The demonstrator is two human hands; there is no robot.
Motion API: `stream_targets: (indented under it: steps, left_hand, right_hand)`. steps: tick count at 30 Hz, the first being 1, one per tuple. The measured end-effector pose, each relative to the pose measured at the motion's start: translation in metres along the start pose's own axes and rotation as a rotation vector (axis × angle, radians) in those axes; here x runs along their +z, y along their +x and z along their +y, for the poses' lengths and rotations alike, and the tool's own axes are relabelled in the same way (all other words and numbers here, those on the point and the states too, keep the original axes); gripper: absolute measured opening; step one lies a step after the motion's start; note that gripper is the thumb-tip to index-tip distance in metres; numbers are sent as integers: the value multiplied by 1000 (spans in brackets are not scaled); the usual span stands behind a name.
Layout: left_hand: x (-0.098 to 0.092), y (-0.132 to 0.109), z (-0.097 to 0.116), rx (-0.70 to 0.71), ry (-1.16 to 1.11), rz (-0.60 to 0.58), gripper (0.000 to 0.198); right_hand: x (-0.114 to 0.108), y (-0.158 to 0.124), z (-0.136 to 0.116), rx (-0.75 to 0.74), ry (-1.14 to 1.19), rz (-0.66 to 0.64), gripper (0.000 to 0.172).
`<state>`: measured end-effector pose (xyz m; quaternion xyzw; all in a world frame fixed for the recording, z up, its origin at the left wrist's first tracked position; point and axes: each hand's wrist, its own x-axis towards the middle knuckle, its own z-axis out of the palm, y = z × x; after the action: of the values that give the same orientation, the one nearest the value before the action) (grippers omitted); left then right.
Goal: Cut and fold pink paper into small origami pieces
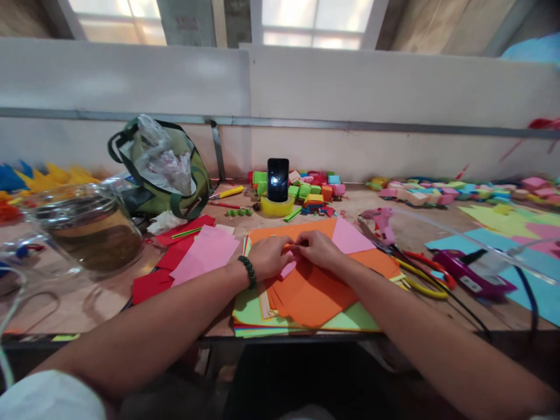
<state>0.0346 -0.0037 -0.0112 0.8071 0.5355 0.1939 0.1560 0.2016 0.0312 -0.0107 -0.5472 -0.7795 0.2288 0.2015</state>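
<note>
Fingertips of my left hand [268,256] and my right hand [320,247] meet over a stack of coloured paper. Between them shows a small bit of orange paper [287,247], mostly hidden by the fingers; its exact shape I cannot make out. Both hands are closed in a pinch. Beneath them lie orange paper sheets [324,291] and a pink sheet [353,235], on top of light green sheets [354,319]. Left of the stack, another pink sheet [207,251] overlaps red paper [151,286].
A phone [277,179] stands in a yellow tape roll [277,206], before folded paper blocks [306,190]. At left are a glass jar [90,233] and a green bag [192,169]. Scissors [424,283], a pink glue gun [382,224] and a purple device [470,274] lie right.
</note>
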Motion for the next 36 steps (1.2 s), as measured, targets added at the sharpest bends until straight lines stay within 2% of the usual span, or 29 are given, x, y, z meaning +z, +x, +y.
stream_targets:
  steps: [4, 7, 10, 13, 16, 21, 27, 32, 36]
  left_hand:
    - [-2, -3, 1, 78, 88, 20, 26]
    - [-1, -4, 0, 325, 202, -27, 13]
    - [0, -6, -1, 522, 331, -36, 17]
    - [-2, -8, -2, 502, 348, -42, 17]
    - [-7, -11, 1, 467, 344, -78, 18]
    - [-16, -16, 12, 462, 328, -120, 31]
    - [-23, -28, 14, 497, 347, -151, 28]
    - [-25, -38, 10, 525, 320, -144, 29]
    - [-27, -40, 12, 535, 333, -148, 30]
  right_hand:
    - [0, -1, -2, 12, -93, 26, 12]
    - [-3, 2, 1, 17, -106, 21, 13]
    - [-10, 4, 5, 17, -81, -25, 10]
    - [-19, 4, 9, 4, -28, -74, 17]
    - [-27, 1, 10, -9, 47, -174, 33]
    - [-32, 2, 10, 1, 120, -263, 52]
    - [-32, 11, 13, 45, 160, -318, 48]
    - [-39, 6, 10, 46, 156, -353, 47]
    - [-36, 7, 11, 29, 120, -325, 75]
